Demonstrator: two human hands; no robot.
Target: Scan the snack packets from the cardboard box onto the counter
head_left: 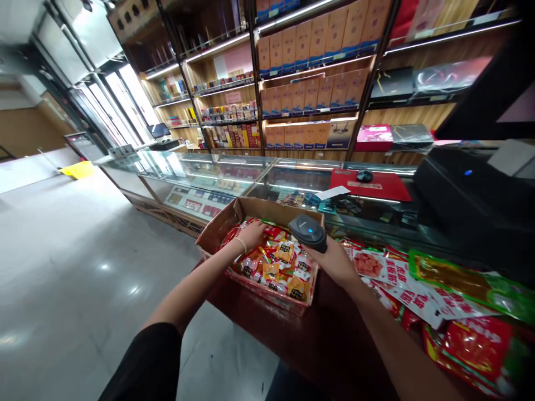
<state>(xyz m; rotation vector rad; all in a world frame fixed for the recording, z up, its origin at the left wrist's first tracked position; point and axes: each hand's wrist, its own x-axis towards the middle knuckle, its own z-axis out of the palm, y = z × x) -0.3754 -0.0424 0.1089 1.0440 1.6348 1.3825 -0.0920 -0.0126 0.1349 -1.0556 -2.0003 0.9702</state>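
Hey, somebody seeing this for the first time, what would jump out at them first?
Probably the open cardboard box of colorful snack packets in the middle, with the left hand reaching in and the right hand holding a black scanner over its edge. Next, the bright red mat on the glass counter beyond, and the rows of tan boxes on the shelves above.
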